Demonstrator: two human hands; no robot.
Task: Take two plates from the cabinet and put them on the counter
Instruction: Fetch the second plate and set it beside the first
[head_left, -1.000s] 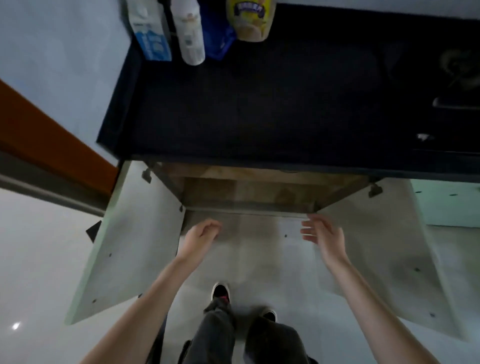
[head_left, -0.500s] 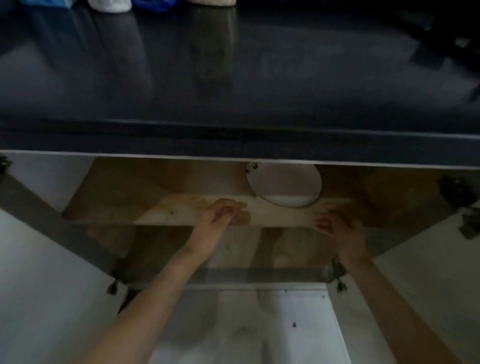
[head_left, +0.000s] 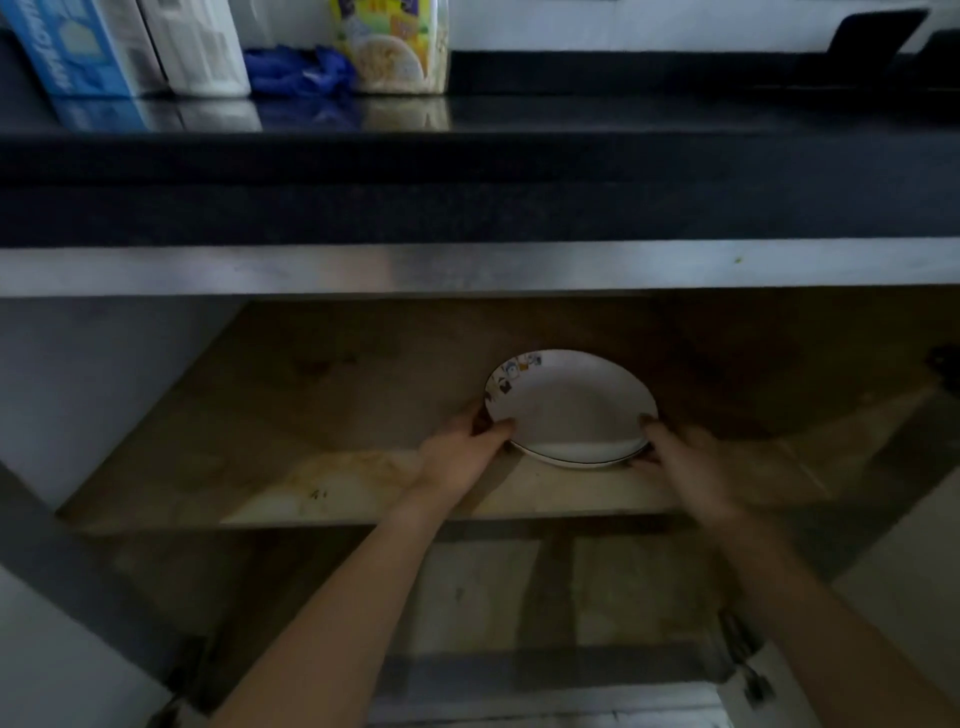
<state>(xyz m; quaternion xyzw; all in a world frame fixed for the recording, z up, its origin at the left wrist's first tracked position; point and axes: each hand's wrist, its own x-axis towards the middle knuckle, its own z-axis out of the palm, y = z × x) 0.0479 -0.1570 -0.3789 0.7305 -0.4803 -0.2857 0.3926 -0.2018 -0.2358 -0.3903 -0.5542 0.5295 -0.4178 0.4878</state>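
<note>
Black counter (head_left: 623, 156) fills the upper view, well above the grip. At its back, up and to the left of the grip, stand a blue carton (head_left: 78, 47), a white tub (head_left: 202, 47), a crumpled blue bag (head_left: 296, 70) and a clear jar (head_left: 389, 47).

Below the counter edge the cabinet (head_left: 467, 267) is open, with a wooden shelf (head_left: 337, 483) inside. Two stacked white plates (head_left: 571, 410) are on this shelf, right of its middle. The lower one shows only as a thin rim under the near edge of the top one. The top plate has small coloured marks on its far-left rim.

The left hand (head_left: 457, 457) pinches the stack's left rim, thumb (head_left: 498, 428) on top and fingers hidden below. The right hand (head_left: 691, 467), blurred, clasps the right rim, its thumb tip on the edge. Whether the stack is off the shelf cannot be told.
</note>
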